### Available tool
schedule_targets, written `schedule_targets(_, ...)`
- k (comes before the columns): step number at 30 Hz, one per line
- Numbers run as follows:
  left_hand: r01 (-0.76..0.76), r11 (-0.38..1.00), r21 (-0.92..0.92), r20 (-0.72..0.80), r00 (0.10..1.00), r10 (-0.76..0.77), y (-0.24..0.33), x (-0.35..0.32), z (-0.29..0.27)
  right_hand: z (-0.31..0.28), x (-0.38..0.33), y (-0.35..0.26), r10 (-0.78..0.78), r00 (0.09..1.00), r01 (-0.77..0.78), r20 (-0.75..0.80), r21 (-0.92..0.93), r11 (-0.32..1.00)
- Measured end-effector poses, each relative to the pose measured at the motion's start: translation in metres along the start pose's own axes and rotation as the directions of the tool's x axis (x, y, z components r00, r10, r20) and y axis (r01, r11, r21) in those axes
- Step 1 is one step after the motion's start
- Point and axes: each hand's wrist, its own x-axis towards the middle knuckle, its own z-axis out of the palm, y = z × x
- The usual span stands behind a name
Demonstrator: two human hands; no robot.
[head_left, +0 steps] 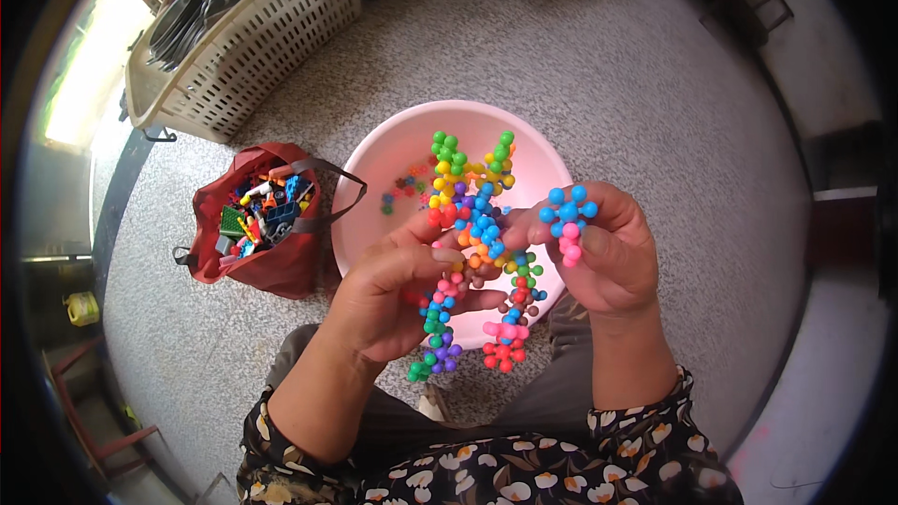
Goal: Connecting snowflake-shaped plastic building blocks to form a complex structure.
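2 hands gripping: L multicol. figure, R blue-pink pcs.

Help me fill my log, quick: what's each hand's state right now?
Left hand: closed, holding the large multicoloured bead figure.
Right hand: closed, pinching the small blue-and-pink bead piece.

Ball-piece figure: is carrying no readable lettering.
Blue-and-pink ball cluster: is showing no legible mark.
Pink basin: is bearing no readable words on its visible rim or wall.
Red bag: is displaying no legible print.
White basket: is presenting no readable sign.
Yellow container: is appearing too small for any lettering to be read.
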Motion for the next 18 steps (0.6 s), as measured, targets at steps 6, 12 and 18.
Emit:
schedule_targets(6, -0.034, 0.998, -0.059, 0.074, 0.996, 0.039, 0.000, -0.004, -0.001, -0.013, -0.002, -0.010, -0.072, 0.994, 0.081, -0.085, 0.114, 0.990)
schedule_targets(12, -0.006, 0.988, -0.154, 0.158, 0.987, 0.030, -0.003, -0.002, -0.004, -0.016, -0.004, -0.015, -0.040, 0.993, 0.076, -0.108, 0.351, 0.933)
schedule_targets(18, 0.035, 0.993, -0.115, 0.223, 0.975, -0.009, -0.003, -0.002, 0.002, -0.010, -0.003, -0.017, -0.018, 0.995, 0.034, -0.094, 0.166, 0.985)
